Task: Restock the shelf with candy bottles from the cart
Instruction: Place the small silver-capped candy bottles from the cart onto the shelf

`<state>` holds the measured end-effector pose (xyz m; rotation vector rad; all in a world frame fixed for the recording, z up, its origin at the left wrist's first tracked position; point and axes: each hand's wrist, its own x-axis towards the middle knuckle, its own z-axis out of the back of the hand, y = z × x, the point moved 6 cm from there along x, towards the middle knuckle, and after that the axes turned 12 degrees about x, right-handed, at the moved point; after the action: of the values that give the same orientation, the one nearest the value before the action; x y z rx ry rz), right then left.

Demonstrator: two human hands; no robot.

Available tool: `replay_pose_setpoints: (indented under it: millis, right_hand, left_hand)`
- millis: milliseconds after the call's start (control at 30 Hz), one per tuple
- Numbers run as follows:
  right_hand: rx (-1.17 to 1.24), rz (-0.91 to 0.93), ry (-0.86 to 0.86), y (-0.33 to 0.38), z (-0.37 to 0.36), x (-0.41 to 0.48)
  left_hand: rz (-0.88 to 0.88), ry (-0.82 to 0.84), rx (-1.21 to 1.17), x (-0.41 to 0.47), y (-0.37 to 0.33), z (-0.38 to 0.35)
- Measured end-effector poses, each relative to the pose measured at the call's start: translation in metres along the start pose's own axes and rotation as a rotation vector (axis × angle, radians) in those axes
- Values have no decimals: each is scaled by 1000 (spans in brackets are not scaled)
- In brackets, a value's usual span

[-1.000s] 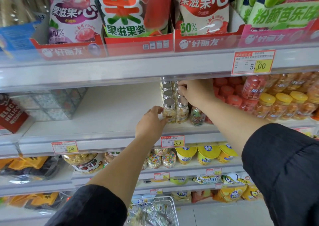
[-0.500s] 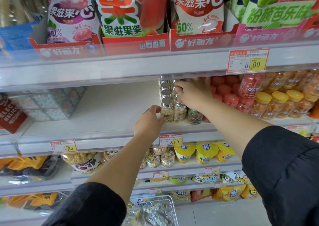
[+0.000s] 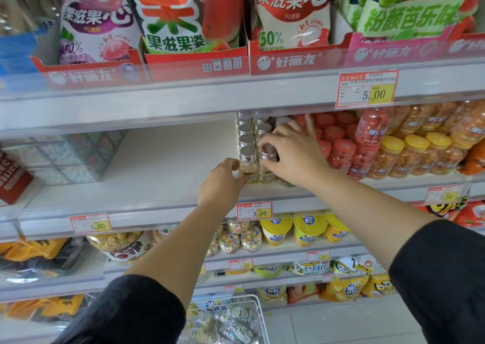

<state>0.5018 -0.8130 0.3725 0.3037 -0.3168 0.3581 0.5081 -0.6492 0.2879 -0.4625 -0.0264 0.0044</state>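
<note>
Two rows of small clear candy bottles with silver caps (image 3: pixel 246 144) stand on the white middle shelf (image 3: pixel 157 181). My left hand (image 3: pixel 223 181) touches the left side of the front left bottle (image 3: pixel 247 164) with its fingertips. My right hand (image 3: pixel 291 154) pinches the cap of the front right bottle (image 3: pixel 267 171) from above, fingers curled round it. The wire cart (image 3: pixel 236 320) at the bottom holds several more such bottles. Black sleeves cover both my upper arms.
Red-capped and yellow-capped bottles (image 3: pixel 393 154) crowd the shelf right of my right hand. Clear boxes (image 3: pixel 65 157) sit at the left of the shelf, bare white board between. Snack bags (image 3: pixel 173 15) fill the shelf above; tubs (image 3: pixel 309 228) and jars fill the one below.
My right hand has drawn forward from the back bottles and come down onto the front right bottle's cap. My left hand has stayed at the front left bottle.
</note>
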Motion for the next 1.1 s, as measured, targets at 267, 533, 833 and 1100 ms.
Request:
replay_pose_setpoints:
  millis: [267,533,833,1100]
  right_hand:
    - [-49,-34,-22,2,0,-3]
    - [178,238,-223,25,4,-68]
    - [152,52,200,20,-52,-83]
    - [160,23,224,19,-55,-78]
  left_hand:
    - [10,10,10,2,1,1]
    - [-20,-77,19,-17,1,9]
    - [-150,-94,250,-45,-14,1]
    - [-145,-43,284,-42,-17,1]
